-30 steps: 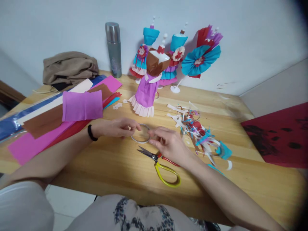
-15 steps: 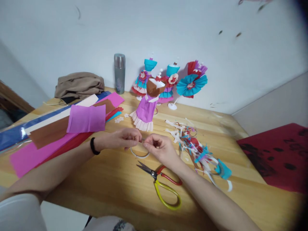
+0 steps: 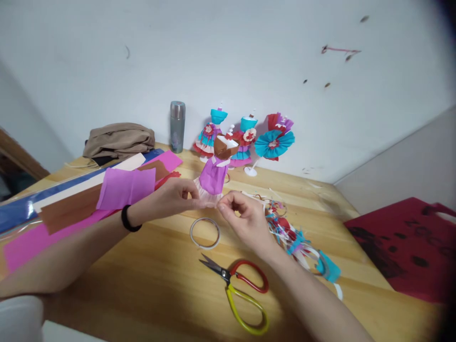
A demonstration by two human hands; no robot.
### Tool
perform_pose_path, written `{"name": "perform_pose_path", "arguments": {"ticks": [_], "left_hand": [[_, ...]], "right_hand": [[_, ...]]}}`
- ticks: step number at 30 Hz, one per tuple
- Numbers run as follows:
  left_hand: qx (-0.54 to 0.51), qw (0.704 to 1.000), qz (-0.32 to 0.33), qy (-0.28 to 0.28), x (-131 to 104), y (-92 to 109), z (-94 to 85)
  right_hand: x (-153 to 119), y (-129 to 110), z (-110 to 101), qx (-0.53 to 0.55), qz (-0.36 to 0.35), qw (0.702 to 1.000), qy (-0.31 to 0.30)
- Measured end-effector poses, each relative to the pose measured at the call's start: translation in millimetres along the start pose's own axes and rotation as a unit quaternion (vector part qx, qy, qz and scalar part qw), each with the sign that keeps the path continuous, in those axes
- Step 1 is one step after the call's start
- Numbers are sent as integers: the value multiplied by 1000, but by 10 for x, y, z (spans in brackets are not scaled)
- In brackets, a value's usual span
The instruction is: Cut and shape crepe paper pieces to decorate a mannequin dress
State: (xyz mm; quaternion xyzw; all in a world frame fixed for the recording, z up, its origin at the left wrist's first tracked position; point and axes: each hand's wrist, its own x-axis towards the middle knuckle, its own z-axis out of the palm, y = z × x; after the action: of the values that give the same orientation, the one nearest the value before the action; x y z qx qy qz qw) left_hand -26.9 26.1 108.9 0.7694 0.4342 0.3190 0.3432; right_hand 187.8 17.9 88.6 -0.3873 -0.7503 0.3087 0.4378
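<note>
My left hand [image 3: 181, 194], with a black band on the wrist, is closed in a pinch at the left side of the paper dress's pale hem. Opposite it, my right hand [image 3: 242, 213] pinches near the hem's right side. Whatever is between the fingertips is too fine to make out. The purple crepe-paper dress [image 3: 211, 175], with a brown top and pale ruffled hem, stands upright just beyond both hands. Below them a thin roll of tape [image 3: 193, 232] lies flat. Nearer to me rest scissors [image 3: 225, 274] with one red and one yellow handle, blades parted.
Paper scraps [image 3: 290, 237] lie right of my hand. Crepe-paper sheets [image 3: 71, 202] are layered at left. Behind stand a grey flask [image 3: 177, 127], folded brown cloth [image 3: 119, 140] and more paper dresses [image 3: 274, 142] against the wall. A red bag [image 3: 402, 247] is beyond the right table edge.
Both hands have moved away from above the tape roll to the dress's hem, slightly farther apart. The roll now shows whole on the table. The view has tilted upward.
</note>
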Motion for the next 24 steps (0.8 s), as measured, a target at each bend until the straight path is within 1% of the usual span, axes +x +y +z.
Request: {"name": "perform_pose_path", "arguments": {"ticks": [2, 4, 5, 7, 10, 13, 16, 20, 24], "left_hand": [[7, 1000, 2, 5, 103, 69, -123], [-2, 1000, -20, 3, 234, 86, -240], [-8, 1000, -21, 15, 306, 74, -289], [-11, 997, 2, 75, 454, 14, -351], [-14, 990, 4, 137, 655, -116, -345], [-44, 985, 11, 164, 813, -236, -268], [-94, 983, 27, 152, 936, -330, -217], [-188, 975, 34, 116, 1032, -400, -240], [-196, 978, 31, 62, 1034, -376, -279]], "right_hand": [[83, -31, -37, -3, -17, 999, 30], [174, -27, -78, 6, -24, 998, 62], [221, -11, -99, 16, -22, 997, 78], [311, 40, -134, 40, -14, 993, 107], [424, 126, -153, 59, -11, 988, 143], [500, 181, -125, 36, -24, 984, 175], [552, 208, -70, 19, -20, 979, 200], [613, 255, -16, 48, 19, 976, 212], [678, 316, -17, 53, 35, 976, 210]]}}
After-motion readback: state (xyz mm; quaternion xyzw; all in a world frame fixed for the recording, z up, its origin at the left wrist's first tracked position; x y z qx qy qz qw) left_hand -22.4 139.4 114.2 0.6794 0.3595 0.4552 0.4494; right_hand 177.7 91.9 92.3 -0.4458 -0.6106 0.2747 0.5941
